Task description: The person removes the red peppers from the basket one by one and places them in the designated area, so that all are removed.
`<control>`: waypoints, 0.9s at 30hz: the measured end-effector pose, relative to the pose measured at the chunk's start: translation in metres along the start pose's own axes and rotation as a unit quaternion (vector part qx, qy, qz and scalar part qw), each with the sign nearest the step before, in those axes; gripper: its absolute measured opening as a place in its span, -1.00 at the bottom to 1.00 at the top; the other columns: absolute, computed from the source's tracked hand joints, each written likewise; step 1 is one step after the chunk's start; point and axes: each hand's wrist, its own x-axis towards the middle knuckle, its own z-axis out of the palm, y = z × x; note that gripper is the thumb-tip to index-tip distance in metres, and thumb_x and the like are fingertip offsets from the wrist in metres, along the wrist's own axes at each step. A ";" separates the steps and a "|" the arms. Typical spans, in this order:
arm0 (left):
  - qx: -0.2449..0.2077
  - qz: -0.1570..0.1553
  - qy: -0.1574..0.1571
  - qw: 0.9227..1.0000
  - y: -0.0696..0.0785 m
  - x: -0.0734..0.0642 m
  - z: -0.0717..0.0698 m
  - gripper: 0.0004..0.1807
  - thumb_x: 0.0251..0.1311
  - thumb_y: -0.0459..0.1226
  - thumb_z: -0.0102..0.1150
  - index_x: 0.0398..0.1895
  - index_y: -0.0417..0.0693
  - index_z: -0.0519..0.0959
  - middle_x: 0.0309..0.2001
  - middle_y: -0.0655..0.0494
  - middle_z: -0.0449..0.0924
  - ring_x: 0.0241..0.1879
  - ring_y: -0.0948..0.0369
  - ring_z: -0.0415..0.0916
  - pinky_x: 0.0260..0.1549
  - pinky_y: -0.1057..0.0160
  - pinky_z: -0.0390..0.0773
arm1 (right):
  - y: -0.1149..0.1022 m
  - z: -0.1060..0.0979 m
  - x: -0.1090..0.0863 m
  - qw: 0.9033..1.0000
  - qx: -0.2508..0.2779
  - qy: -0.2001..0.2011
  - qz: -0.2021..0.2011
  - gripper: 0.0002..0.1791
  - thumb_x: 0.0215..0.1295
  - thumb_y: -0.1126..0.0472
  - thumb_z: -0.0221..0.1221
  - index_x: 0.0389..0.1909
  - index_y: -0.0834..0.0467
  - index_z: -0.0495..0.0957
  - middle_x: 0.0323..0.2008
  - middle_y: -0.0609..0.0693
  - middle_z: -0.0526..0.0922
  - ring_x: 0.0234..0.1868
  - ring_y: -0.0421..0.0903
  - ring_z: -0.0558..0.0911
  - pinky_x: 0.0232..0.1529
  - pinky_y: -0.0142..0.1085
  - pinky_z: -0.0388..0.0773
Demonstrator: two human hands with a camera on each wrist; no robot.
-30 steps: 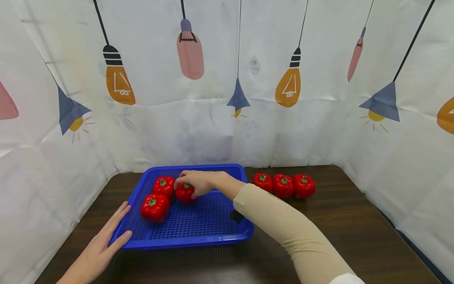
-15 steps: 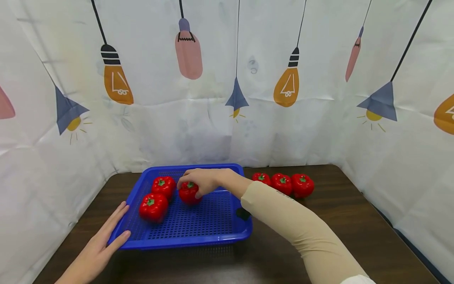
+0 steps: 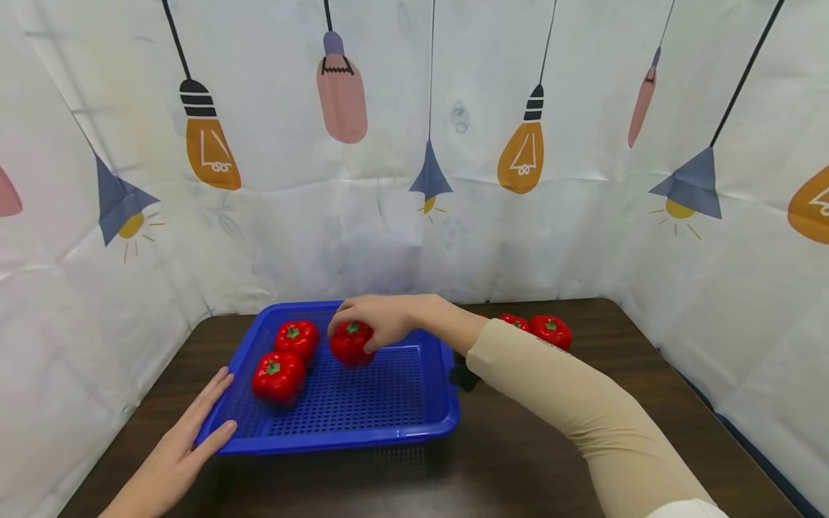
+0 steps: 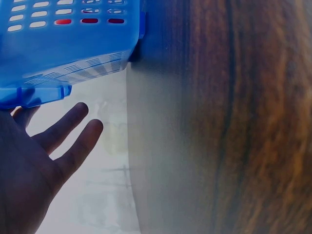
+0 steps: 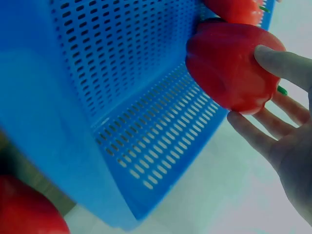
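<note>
One gripped pepper (image 3: 350, 348), illegible sleeve lettering (image 3: 552, 347)

red peppers (image 3: 279, 380), green stems (image 3: 273, 368), blue basket (image 3: 337, 440), brown wood-grained table (image 3: 537, 432), white lamp-print curtain (image 3: 291, 244)

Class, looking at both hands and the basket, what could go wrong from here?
The right hand grips a red pepper near its stem end, so it might slip out. Swung left, that pepper could knock the two other peppers in the blue basket. The left hand touches the basket's edge without plainly gripping it, so the basket might slide if bumped.
</note>
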 end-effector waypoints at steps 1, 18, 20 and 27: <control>0.000 0.000 0.000 1.000 0.000 0.000 0.000 -0.23 0.49 -0.33 0.11 0.67 0.07 0.04 0.64 0.11 -0.14 0.45 0.68 -0.27 0.18 0.74 -0.20 | 0.000 -0.002 -0.003 1.000 0.001 0.001 -0.003 -0.40 0.31 0.33 0.33 0.35 -0.04 0.47 0.32 -0.07 0.39 0.32 -0.14 0.34 0.08 -0.40 0.48; -0.004 0.010 0.002 1.000 0.001 0.001 0.000 -0.23 0.48 -0.35 0.12 0.66 0.04 0.06 0.64 0.15 -0.13 0.47 0.66 -0.25 0.19 0.73 -0.17 | 0.013 -0.024 -0.069 0.998 0.005 0.057 -0.007 -0.43 0.32 0.31 0.34 0.33 0.01 0.49 0.40 -0.02 0.36 0.36 -0.10 0.36 0.17 -0.35 0.46; -0.005 0.011 0.004 1.000 0.001 0.000 0.001 -0.23 0.47 -0.35 0.12 0.66 0.03 0.07 0.64 0.18 -0.13 0.47 0.65 -0.25 0.20 0.73 -0.17 | 0.016 -0.024 -0.078 0.998 0.010 0.066 -0.004 -0.43 0.32 0.30 0.34 0.34 0.02 0.48 0.41 -0.01 0.35 0.34 -0.09 0.37 0.18 -0.32 0.46; -0.002 0.011 0.005 1.000 0.001 -0.001 0.000 -0.25 0.47 -0.35 0.12 0.65 0.01 0.08 0.64 0.20 -0.13 0.47 0.65 -0.25 0.20 0.73 -0.17 | 0.026 -0.020 -0.106 0.995 0.027 0.101 0.006 -0.43 0.33 0.32 0.34 0.34 0.03 0.48 0.43 0.00 0.33 0.31 -0.08 0.41 0.13 -0.24 0.51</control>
